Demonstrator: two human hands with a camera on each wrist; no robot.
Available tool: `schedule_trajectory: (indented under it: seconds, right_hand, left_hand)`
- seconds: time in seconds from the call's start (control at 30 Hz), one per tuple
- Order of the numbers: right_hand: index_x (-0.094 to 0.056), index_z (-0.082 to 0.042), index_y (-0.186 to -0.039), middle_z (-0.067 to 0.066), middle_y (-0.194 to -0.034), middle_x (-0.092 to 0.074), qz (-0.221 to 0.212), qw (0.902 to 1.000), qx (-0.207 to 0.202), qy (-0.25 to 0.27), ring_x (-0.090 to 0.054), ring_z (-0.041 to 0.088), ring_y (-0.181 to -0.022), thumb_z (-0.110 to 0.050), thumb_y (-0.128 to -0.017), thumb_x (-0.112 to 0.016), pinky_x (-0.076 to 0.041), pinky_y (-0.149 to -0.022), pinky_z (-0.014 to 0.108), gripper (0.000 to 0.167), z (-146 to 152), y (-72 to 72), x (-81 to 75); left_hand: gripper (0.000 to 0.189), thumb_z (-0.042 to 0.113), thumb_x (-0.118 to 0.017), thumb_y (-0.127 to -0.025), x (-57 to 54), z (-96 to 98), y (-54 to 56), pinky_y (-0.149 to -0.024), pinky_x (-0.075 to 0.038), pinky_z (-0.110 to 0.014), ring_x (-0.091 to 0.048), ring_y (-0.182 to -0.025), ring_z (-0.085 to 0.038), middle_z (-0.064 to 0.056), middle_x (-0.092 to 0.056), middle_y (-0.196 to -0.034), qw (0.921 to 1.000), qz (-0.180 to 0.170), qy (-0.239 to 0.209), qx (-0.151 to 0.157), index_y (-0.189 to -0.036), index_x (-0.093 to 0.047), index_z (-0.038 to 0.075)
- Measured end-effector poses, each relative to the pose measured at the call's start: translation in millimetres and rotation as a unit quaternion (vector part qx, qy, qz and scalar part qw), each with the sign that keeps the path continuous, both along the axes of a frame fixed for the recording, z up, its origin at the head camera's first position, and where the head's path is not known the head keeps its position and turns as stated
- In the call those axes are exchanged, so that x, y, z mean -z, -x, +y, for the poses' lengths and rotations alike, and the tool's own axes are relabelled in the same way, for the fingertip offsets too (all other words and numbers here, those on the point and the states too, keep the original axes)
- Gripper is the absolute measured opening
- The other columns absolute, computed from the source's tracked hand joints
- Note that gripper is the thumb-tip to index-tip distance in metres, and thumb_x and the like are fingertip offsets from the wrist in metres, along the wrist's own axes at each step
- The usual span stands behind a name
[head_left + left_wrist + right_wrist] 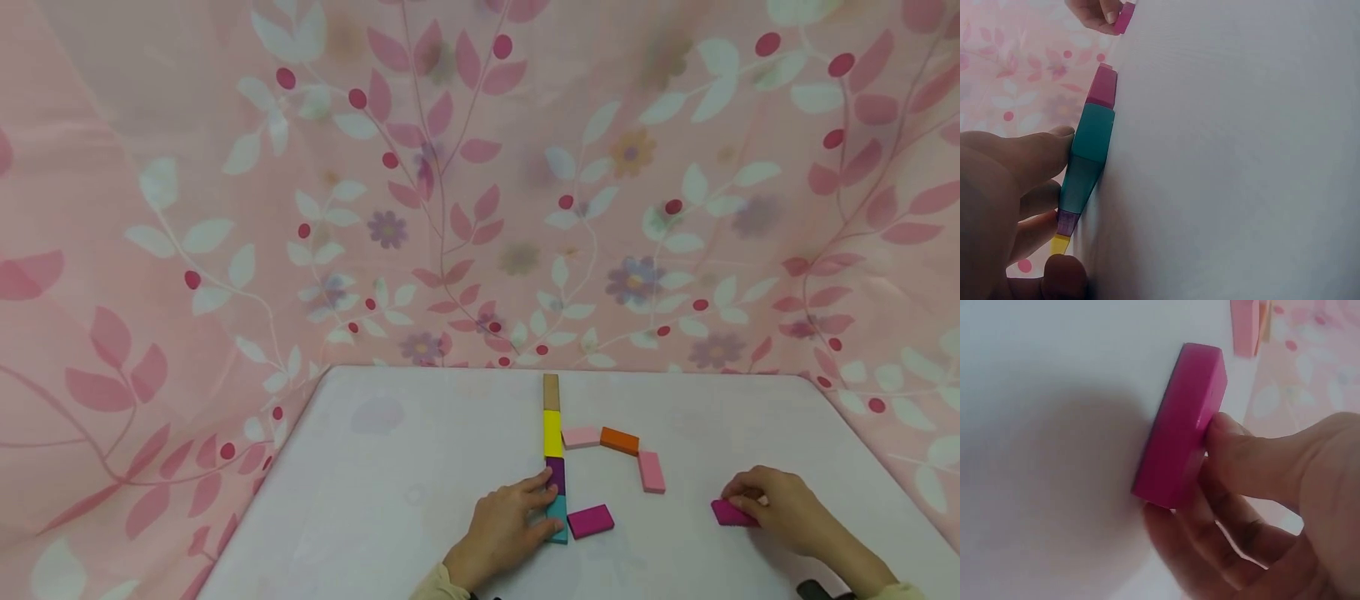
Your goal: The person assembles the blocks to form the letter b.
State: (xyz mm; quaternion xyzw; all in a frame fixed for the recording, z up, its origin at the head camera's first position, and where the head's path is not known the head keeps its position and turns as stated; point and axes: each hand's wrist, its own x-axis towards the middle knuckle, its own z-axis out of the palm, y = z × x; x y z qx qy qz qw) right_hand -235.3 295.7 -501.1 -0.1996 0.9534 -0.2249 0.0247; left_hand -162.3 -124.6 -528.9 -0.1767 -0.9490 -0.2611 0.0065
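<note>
In the head view, my left hand point(504, 527) rests along the lower part of a straight row of wooden blocks, with fingertips on the purple block point(556, 476) and thumb on the teal block point(557, 507). The left wrist view shows that thumb against the teal block point(1091, 140). A magenta block point(591, 521) lies angled at the row's lower right. Off to the right, my right hand point(780, 507) holds another magenta block point(729, 513). Seen in the right wrist view, thumb and fingers pinch this magenta block point(1179, 428) close over the white table.
Above the purple block, a yellow block point(552, 433) and a tan block point(551, 392) continue the row. From the yellow one a curve runs right: a pink block point(581, 437), an orange block point(619, 441), another pink block point(652, 472). Floral cloth point(480, 208) hangs behind the table point(360, 500).
</note>
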Motion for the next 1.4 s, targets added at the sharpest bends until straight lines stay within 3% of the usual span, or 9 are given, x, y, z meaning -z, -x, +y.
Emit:
schedule_trajectory:
  seconds: [0.13,0.27,0.4,0.53,0.67,1.0,1.4]
  right_hand:
    - [-0.077,-0.011,-0.103,0.003,-0.102,-0.073,0.051,0.997,-0.002,0.059,-0.069,0.005,-0.083,-0.007,-0.088,-0.084,-0.062,-0.07,0.026,0.017,-13,-8.7,4.2]
    - [-0.074,-0.004,-0.116,0.017,-0.111,-0.07,0.073,0.9947,0.056,0.048,-0.072,0.028,-0.09,-0.03,-0.087,-0.089,-0.063,-0.073,0.045,0.042,-18,-17.5,4.0]
    - [-0.069,0.002,-0.12,0.014,-0.107,-0.071,-0.002,0.9932,0.116,-0.013,-0.069,0.031,-0.093,-0.054,-0.086,-0.085,-0.058,-0.077,0.056,0.067,-16,-22.8,-1.0]
    - [-0.067,0.005,-0.118,0.007,-0.098,-0.074,-0.056,0.9881,0.139,-0.034,-0.068,0.026,-0.087,-0.062,-0.084,-0.083,-0.058,-0.074,0.051,0.076,-17,-26.4,-1.5]
    - [-0.067,0.004,-0.119,0.005,-0.095,-0.074,-0.051,0.988,0.142,-0.035,-0.067,0.023,-0.085,-0.061,-0.083,-0.084,-0.057,-0.072,0.047,0.076,-20,-27.1,0.2]
    - [-0.069,-0.003,-0.124,0.009,-0.1,-0.069,-0.06,0.9874,0.144,-0.026,-0.062,0.026,-0.091,-0.065,-0.077,-0.086,-0.058,-0.078,0.053,0.08,-47,-31.4,1.7]
    - [-0.074,-0.013,-0.119,-0.002,-0.092,-0.065,-0.053,0.9904,0.127,-0.015,-0.059,0.017,-0.087,-0.065,-0.074,-0.089,-0.055,-0.075,0.042,0.071,-83,-38.9,-0.7]
  left_hand:
    - [0.05,0.049,-0.075,-0.097,-1.1,0.0,0.5,-0.088,-0.062,-0.045,-0.066,-0.134,-0.022,0.011,-0.058,-0.156,1.0,0.006,-0.002,0.001,-0.141,-0.07,0.027]
    - [0.05,0.05,-0.075,-0.097,0.0,-0.1,1.1,-0.088,-0.061,-0.045,-0.066,-0.134,-0.022,0.012,-0.058,-0.156,1.0,0.003,-0.005,0.002,-0.142,-0.069,0.028]
    - [0.051,0.051,-0.075,-0.096,0.1,-0.6,0.1,-0.088,-0.062,-0.045,-0.066,-0.134,-0.022,0.012,-0.058,-0.156,1.0,-0.002,0.001,0.0,-0.142,-0.069,0.028]
    - [0.051,0.05,-0.076,-0.096,-2.3,-0.8,-1.1,-0.087,-0.062,-0.044,-0.066,-0.134,-0.022,0.011,-0.059,-0.156,1.0,0.0,0.003,-0.002,-0.141,-0.07,0.027]
    - [0.051,0.051,-0.075,-0.096,-2.5,-0.7,-1.1,-0.088,-0.062,-0.045,-0.066,-0.135,-0.022,0.011,-0.058,-0.156,1.0,-0.004,0.0,-0.003,-0.141,-0.07,0.027]
    - [0.052,0.051,-0.075,-0.096,-2.5,0.4,-1.7,-0.092,-0.061,-0.048,-0.064,-0.136,-0.022,0.013,-0.057,-0.157,0.9999,-0.014,0.004,-0.003,-0.142,-0.069,0.029]
    - [0.05,0.051,-0.074,-0.098,0.6,0.0,0.3,-0.087,-0.062,-0.044,-0.066,-0.134,-0.022,0.01,-0.057,-0.157,1.0,0.001,-0.002,0.006,-0.142,-0.069,0.028]
